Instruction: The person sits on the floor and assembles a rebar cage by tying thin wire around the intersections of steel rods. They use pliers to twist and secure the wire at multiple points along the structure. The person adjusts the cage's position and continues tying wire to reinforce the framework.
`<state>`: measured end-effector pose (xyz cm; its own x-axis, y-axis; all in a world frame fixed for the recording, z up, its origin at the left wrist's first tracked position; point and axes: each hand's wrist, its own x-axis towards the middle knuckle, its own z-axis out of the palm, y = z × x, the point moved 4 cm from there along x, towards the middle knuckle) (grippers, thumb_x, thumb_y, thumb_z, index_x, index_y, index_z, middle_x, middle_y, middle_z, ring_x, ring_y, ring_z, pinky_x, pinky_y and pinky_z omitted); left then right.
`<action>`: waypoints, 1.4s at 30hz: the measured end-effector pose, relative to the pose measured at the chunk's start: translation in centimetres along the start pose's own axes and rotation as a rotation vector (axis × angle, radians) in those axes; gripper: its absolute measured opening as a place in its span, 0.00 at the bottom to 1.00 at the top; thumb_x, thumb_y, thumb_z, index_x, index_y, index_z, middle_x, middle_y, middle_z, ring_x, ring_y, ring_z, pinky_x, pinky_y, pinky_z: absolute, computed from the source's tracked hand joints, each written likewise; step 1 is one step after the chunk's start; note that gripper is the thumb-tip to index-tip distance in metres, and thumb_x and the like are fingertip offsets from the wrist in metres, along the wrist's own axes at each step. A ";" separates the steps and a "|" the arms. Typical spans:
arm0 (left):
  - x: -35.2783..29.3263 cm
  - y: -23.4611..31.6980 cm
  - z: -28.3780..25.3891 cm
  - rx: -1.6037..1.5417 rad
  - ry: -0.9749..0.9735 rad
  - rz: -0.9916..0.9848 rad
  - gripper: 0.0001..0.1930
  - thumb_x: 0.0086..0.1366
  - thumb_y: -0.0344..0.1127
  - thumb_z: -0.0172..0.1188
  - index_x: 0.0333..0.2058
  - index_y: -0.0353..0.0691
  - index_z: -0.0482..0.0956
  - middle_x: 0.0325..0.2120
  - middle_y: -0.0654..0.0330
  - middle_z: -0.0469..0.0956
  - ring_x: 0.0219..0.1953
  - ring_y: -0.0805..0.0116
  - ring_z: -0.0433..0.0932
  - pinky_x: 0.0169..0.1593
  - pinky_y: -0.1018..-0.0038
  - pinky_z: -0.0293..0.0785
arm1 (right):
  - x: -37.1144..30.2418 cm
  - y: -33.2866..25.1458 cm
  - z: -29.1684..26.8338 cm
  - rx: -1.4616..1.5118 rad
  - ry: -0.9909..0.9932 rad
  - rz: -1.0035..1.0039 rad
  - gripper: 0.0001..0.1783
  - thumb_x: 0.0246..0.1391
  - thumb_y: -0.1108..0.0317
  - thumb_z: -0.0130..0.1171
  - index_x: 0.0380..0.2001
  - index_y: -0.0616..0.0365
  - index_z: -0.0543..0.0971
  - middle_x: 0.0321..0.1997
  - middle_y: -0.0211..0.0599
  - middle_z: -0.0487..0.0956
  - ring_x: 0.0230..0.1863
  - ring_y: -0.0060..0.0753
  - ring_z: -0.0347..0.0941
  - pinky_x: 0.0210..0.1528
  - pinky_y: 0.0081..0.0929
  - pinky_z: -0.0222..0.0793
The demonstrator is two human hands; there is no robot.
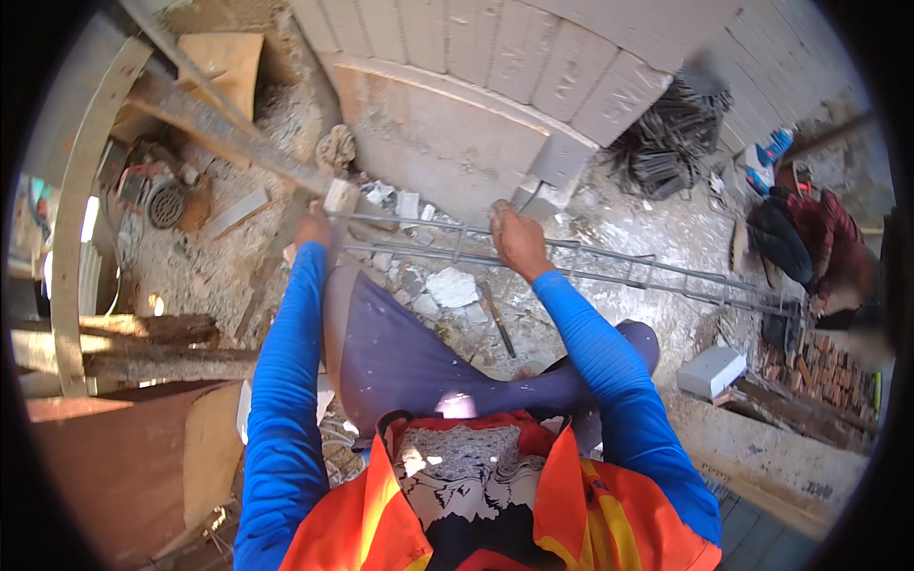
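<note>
So both hands are on a long rebar cage [571, 271], one of those ladder-looking things made of thin steel rods with little stirrups tying them together. It lies across the view, starting at the person's left knee and running off to the right over the rubble toward a pile of red bricks [819, 366]. The left hand [312, 228] is clenched around the left end of the cage, right next to a pale chunk of block [340, 195] sitting on a slanted wooden beam [219, 128]. The right hand [519, 238] is wrapped over the top rods a bit further along, knuckles up, gripping the steel. Both arms are in bright blue sleeves and there's an orange vest at the bottom of the shot. Under the cage the ground is all broken white block bits and dust, with one bigger white chunk [452, 285] just below the rods and a dark chisel-like tool [497, 319] lying near it. Behind is a wall of pale grey blocks [533, 57], and a heap of black wire pieces [666, 147] sits at its foot. Another person [809, 238] in dark and red clothes is crouched at the far right end of the cage.
</note>
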<state>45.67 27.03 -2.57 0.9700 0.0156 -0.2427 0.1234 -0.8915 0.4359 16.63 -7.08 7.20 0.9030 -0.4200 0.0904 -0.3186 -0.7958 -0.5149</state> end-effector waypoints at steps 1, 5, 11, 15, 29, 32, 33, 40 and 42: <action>-0.5 0.9 1.2 0.030 0.044 0.033 0.36 0.75 0.59 0.38 0.49 0.27 0.79 0.49 0.31 0.78 0.53 0.32 0.77 0.58 0.49 0.72 | 0.1 1.1 0.4 -0.057 -0.063 0.065 0.13 0.69 0.58 0.49 0.44 0.55 0.74 0.26 0.57 0.81 0.31 0.67 0.78 0.35 0.61 0.71; 5.0 -4.4 1.3 0.094 0.123 0.095 0.35 0.76 0.56 0.39 0.43 0.23 0.81 0.40 0.29 0.80 0.46 0.32 0.80 0.50 0.46 0.76 | 0.6 -0.7 0.2 0.038 -0.013 -0.031 0.10 0.62 0.63 0.51 0.40 0.59 0.72 0.24 0.55 0.79 0.28 0.64 0.79 0.32 0.59 0.72; 0.5 1.7 1.6 0.152 0.068 0.223 0.34 0.75 0.56 0.40 0.42 0.23 0.79 0.43 0.26 0.78 0.48 0.29 0.78 0.51 0.46 0.73 | -1.0 1.0 -0.8 0.046 0.061 0.021 0.10 0.62 0.66 0.50 0.39 0.62 0.72 0.23 0.53 0.79 0.27 0.63 0.77 0.30 0.59 0.70; 1.3 0.0 0.9 0.091 0.097 0.212 0.31 0.75 0.54 0.41 0.44 0.24 0.75 0.43 0.27 0.78 0.47 0.30 0.78 0.51 0.46 0.73 | -1.0 -0.3 -1.0 0.058 0.043 0.037 0.09 0.60 0.67 0.51 0.38 0.61 0.73 0.24 0.53 0.80 0.29 0.61 0.79 0.32 0.57 0.72; 1.1 0.0 0.7 0.073 0.029 0.221 0.31 0.75 0.55 0.41 0.48 0.23 0.71 0.46 0.26 0.77 0.50 0.30 0.77 0.54 0.48 0.72 | -0.9 -0.3 -1.3 0.067 0.041 0.031 0.09 0.57 0.69 0.53 0.38 0.63 0.73 0.29 0.53 0.82 0.31 0.59 0.81 0.32 0.54 0.73; 1.3 -0.2 0.9 0.056 0.028 0.218 0.32 0.75 0.54 0.41 0.50 0.22 0.71 0.46 0.26 0.77 0.51 0.30 0.76 0.54 0.49 0.72 | -1.0 -0.2 -1.2 0.070 0.051 0.027 0.09 0.59 0.67 0.53 0.38 0.62 0.74 0.26 0.53 0.81 0.29 0.60 0.80 0.31 0.55 0.72; 1.6 -0.3 1.2 0.052 0.023 0.218 0.32 0.75 0.54 0.41 0.50 0.22 0.70 0.47 0.26 0.77 0.51 0.30 0.76 0.55 0.49 0.72 | -1.0 0.0 -1.0 0.070 0.048 0.031 0.10 0.61 0.65 0.53 0.39 0.61 0.74 0.24 0.53 0.80 0.28 0.61 0.79 0.30 0.56 0.71; 3.2 -1.9 1.7 0.054 0.049 0.209 0.29 0.76 0.52 0.41 0.51 0.23 0.70 0.50 0.26 0.75 0.52 0.31 0.76 0.56 0.50 0.72 | -0.8 -0.1 -0.7 0.068 0.050 0.033 0.08 0.57 0.68 0.53 0.36 0.63 0.73 0.23 0.55 0.80 0.28 0.59 0.80 0.31 0.55 0.72; 2.7 -1.7 1.6 0.018 0.045 0.219 0.27 0.76 0.50 0.41 0.49 0.25 0.71 0.49 0.27 0.75 0.50 0.31 0.77 0.55 0.50 0.73 | -0.9 -0.3 -0.8 0.062 0.051 0.027 0.08 0.58 0.68 0.53 0.36 0.63 0.73 0.24 0.54 0.80 0.28 0.59 0.80 0.31 0.54 0.72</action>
<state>47.76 27.90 -5.40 0.9815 -0.1599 -0.1050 -0.0949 -0.8835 0.4587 15.72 -6.84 7.96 0.8779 -0.4639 0.1187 -0.3225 -0.7560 -0.5695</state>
